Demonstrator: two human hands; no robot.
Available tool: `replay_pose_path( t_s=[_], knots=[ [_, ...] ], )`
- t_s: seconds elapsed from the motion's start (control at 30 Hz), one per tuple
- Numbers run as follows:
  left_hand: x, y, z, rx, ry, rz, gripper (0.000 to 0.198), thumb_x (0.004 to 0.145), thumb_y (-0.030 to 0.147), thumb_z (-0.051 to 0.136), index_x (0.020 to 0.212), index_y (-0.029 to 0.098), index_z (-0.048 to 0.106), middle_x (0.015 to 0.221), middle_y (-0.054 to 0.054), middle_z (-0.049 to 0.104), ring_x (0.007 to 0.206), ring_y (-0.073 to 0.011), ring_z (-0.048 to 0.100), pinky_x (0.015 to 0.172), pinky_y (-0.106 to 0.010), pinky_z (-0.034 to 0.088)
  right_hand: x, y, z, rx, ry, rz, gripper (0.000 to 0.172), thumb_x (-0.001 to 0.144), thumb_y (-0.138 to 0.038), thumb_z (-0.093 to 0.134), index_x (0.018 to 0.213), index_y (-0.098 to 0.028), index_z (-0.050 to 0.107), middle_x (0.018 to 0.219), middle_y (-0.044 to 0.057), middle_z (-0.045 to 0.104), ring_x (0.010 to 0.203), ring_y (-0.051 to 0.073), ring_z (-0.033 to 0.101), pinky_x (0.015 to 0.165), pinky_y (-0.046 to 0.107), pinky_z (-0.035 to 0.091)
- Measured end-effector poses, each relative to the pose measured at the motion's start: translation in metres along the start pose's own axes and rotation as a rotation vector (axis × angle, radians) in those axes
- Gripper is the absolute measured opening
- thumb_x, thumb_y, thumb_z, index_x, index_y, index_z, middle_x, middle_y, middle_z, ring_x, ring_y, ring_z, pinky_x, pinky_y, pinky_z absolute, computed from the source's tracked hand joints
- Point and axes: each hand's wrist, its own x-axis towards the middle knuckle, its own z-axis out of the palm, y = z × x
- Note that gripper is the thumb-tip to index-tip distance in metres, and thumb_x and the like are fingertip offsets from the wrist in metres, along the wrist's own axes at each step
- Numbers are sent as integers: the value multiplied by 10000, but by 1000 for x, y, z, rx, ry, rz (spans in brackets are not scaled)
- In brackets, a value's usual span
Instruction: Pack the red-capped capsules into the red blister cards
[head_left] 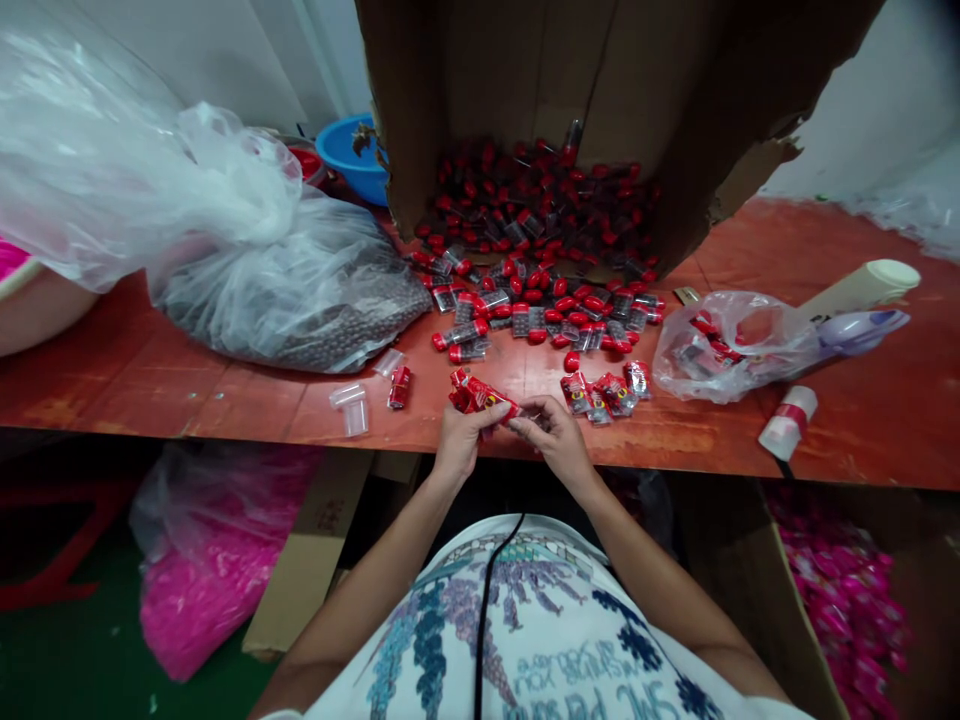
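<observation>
My left hand (459,440) and my right hand (553,438) meet at the front edge of the red table (150,380). Both are closed on a bunch of small red-wrapped packets (484,397), the left gripping the bunch and the right pinching one end. A few more wrapped packets (606,392) lie just right of my hands. Beyond them a heap of small red-capped clear tubes (536,300) spills out of a tipped cardboard box (675,90). Two empty clear tubes (351,408) and one red packet (400,386) lie to the left.
A big clear plastic bag of small dark beads (300,290) fills the left of the table. A blue bowl (352,155) stands behind it. At right lie a small plastic bag (720,345), a cream cylinder (862,285) and a tape roll (786,422). Pink-filled bags (202,580) sit under the table.
</observation>
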Motion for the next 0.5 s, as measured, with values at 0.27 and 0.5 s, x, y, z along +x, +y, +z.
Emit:
replay_pose_path(
  t_s=[0.27,0.5],
  knots=[
    [-4,7,5,4,-40,-71,432,447,105,838,839,143,660,672,-11,667,599,-142,613,565,-220,463,-7,-1,2,108,39,4,245,770,-388,663,942,-218,623,800,4,652,693,154,607,574,246,491],
    [-2,6,5,-12,-10,-58,247,483,134,827,687,130,688,650,-17,666,572,-128,590,529,-213,451,-9,0,-4,76,-55,-55,374,797,-308,623,1166,-258,594,1040,41,618,943,188,609,789,322,536]
  ],
)
